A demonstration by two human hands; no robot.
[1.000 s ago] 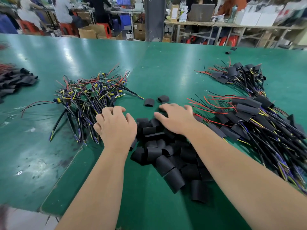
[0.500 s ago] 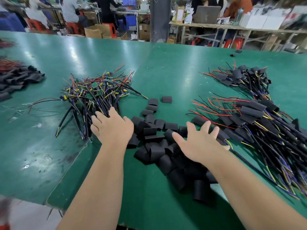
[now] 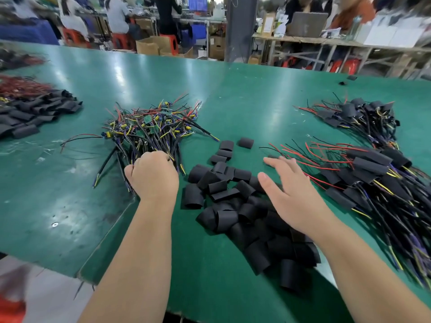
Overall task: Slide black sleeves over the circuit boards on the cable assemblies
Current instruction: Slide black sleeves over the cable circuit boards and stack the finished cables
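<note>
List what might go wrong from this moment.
1. The left hand grips into the tangled cables; pulling one out may drag several along.
2. The open right hand hovers over the loose sleeves; a careless sweep could push some into the finished pile beside them.

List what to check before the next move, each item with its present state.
1. Left hand has a grip on the unsleeved cable assemblies: ok, fingers curl into the wires.
2. Only one assembly taken: cannot tell.
3. Right hand holds a sleeve: not ok, it is open above the loose sleeves.
4. Reach to the loose sleeves: ok, they lie right by that hand.
5. Sleeved pile lies apart from the unsleeved ones: ok.
</note>
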